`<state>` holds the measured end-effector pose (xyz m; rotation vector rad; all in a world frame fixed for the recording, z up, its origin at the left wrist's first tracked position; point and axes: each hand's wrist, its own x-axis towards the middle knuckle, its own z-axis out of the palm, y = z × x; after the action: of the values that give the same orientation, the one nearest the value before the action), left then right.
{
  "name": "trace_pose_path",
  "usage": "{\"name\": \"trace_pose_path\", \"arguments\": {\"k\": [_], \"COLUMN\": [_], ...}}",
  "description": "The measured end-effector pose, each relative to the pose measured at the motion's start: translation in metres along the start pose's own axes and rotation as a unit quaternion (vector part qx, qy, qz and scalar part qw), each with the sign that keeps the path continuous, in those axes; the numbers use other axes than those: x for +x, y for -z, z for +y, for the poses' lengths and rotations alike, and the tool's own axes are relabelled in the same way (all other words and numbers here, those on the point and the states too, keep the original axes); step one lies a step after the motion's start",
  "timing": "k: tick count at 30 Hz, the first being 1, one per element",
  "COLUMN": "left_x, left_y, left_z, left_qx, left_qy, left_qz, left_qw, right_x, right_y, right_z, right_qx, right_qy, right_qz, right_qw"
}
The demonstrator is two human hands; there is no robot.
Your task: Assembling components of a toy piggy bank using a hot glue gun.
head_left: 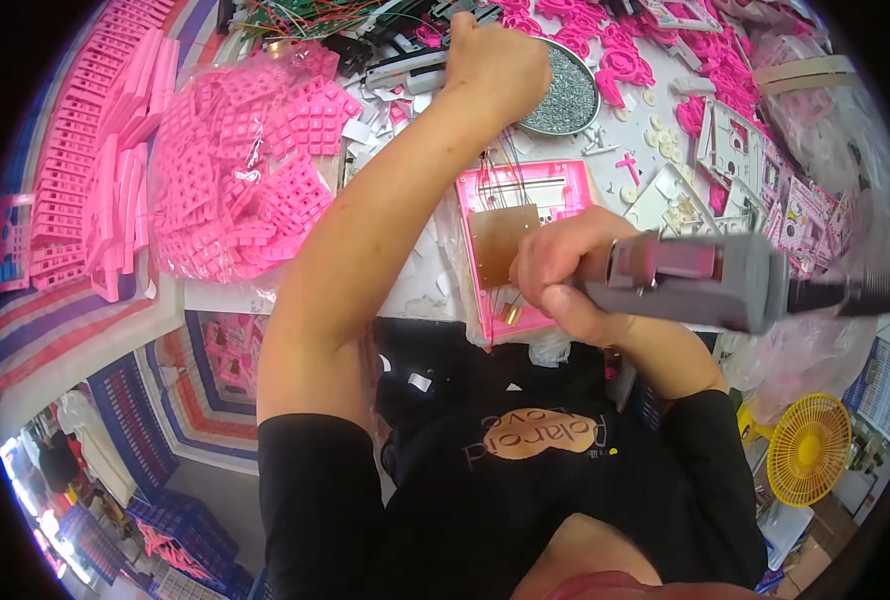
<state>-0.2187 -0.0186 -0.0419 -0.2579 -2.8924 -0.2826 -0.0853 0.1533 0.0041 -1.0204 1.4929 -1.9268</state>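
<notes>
My right hand [560,275] grips a grey electric screwdriver [695,280] held sideways over a pink plastic housing [520,230] that carries a brown circuit board [500,240]. My left hand [495,65] reaches far forward with fingers closed, at the edge of a round metal dish of small screws [565,95]. Whether it holds a screw is hidden.
A clear bag of pink keypad pieces [235,170] lies at left, next to stacked pink frames [95,130]. More pink and white plastic parts [725,130] cover the right of the bench. A yellow fan [810,450] stands low at right.
</notes>
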Motion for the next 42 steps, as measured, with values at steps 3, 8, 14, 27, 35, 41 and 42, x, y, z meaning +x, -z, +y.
{"name": "trace_pose_path", "arguments": {"k": [3,8,14,27,35,41,42], "left_x": [-0.025,-0.127,-0.216,-0.220,-0.222,-0.243,-0.246], "left_y": [0.027,0.048,0.045,0.036,0.040,0.053,0.054], "left_z": [0.006,0.012,0.031,0.041,0.044,0.051,0.057], "left_qx": [-0.072,-0.219,-0.323,-0.290,-0.251,-0.255,-0.258], "left_qy": [-0.022,-0.063,0.004,0.004,0.048,-0.024,-0.043], "left_qz": [0.144,0.125,0.057,0.164,0.163,0.019,0.017], "left_qw": [0.987,0.966,0.945,0.943,0.953,0.967,0.965], "right_x": [0.002,0.003,0.016,0.024,0.031,0.044,0.046], "right_y": [-0.001,-0.003,-0.003,-0.015,-0.016,-0.002,0.000], "right_z": [0.002,0.010,-0.020,-0.021,-0.008,0.021,0.027], "right_qx": [-0.048,-0.040,0.108,0.086,0.074,-0.016,-0.038], "right_qy": [0.063,0.080,0.072,0.065,0.083,0.071,0.083], "right_qz": [-0.024,-0.009,0.022,0.043,0.047,0.049,0.041], "right_qw": [0.997,0.996,0.991,0.993,0.993,0.996,0.995]}}
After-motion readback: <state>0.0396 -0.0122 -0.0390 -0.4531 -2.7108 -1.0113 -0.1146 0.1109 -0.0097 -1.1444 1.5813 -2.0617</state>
